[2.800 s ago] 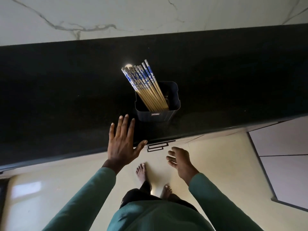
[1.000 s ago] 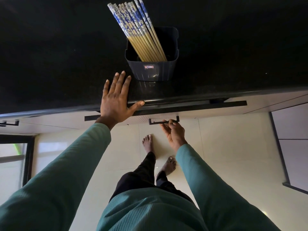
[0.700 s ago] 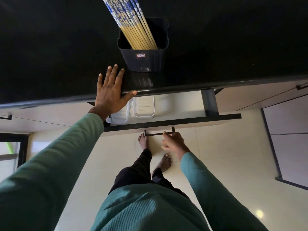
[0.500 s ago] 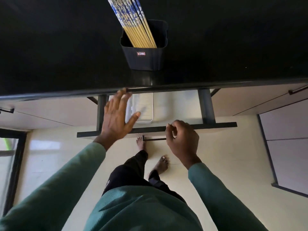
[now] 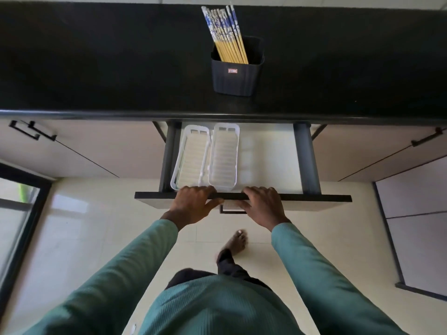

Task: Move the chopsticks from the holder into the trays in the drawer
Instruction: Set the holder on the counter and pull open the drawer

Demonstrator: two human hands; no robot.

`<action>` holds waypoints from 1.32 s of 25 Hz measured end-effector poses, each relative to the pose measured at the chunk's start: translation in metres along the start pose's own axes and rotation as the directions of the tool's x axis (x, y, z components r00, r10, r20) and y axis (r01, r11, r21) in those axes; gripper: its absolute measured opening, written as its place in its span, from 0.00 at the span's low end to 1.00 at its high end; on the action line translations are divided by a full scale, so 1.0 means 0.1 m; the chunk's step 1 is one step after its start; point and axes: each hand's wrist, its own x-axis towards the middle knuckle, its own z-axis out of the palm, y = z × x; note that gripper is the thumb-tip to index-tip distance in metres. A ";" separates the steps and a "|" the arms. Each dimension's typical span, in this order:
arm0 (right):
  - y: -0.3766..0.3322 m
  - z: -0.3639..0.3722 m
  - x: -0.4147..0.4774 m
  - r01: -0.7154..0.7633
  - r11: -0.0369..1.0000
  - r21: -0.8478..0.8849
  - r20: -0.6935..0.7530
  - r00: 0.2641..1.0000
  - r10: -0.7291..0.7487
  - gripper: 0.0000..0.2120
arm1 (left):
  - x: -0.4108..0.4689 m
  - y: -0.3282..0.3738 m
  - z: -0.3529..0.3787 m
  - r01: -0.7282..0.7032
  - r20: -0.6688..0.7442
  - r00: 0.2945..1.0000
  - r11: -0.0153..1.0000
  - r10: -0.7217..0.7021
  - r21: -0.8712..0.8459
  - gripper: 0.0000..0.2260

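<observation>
Several chopsticks [image 5: 226, 36] with blue-and-white tops and yellow shafts stand in a dark square holder [image 5: 235, 76] on the black countertop. Below it the drawer [image 5: 307, 197] is pulled far out. Two white ribbed trays lie side by side in its left half: the left tray [image 5: 191, 158] and the right tray [image 5: 223, 155], both with nothing in them. My left hand [image 5: 193, 205] and my right hand [image 5: 263, 206] both grip the top edge of the drawer front, fingers curled over it, either side of the black handle [image 5: 232, 210].
The black countertop [image 5: 96, 64] overhangs the drawer's back part. Closed cabinet fronts with black handles [image 5: 33, 131] flank the drawer on both sides. The drawer's right half [image 5: 268, 155] is bare white. My bare foot [image 5: 238, 243] stands on the cream tile floor below.
The drawer has come much farther out, showing both trays in full. My left hand dropped from above the drawer onto its front edge, and my right hand moved from the handle to that edge.
</observation>
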 end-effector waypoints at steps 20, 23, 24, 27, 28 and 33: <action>-0.54 0.32 -1.66 -0.083 0.993 0.078 0.071 0.994 0.078 0.24 | -1.66 0.47 0.57 -0.015 -0.163 0.987 0.999 0.007 -0.047 0.25; -0.59 0.26 -1.64 -0.196 0.969 0.154 0.115 0.977 0.179 0.30 | -1.61 0.52 0.53 0.061 -0.106 0.991 0.987 -0.077 -0.152 0.30; -0.60 0.23 -1.59 -0.261 0.946 0.191 0.142 0.961 0.237 0.31 | -1.55 0.51 0.49 0.125 -0.072 0.987 0.962 -0.146 -0.244 0.30; -0.53 0.21 -1.25 -0.418 0.850 0.320 0.221 0.905 0.362 0.24 | -1.28 0.32 0.37 0.321 -0.034 0.927 0.838 -0.373 -0.441 0.23; -0.50 0.22 -1.10 -0.452 0.809 0.375 0.244 0.890 0.384 0.22 | -1.18 0.24 0.36 0.368 -0.032 0.907 0.828 -0.420 -0.422 0.20; -0.47 0.40 -0.45 -0.492 0.731 0.473 0.310 0.870 0.384 0.20 | -0.68 -0.03 0.53 0.549 0.166 0.836 0.791 -0.524 -0.271 0.18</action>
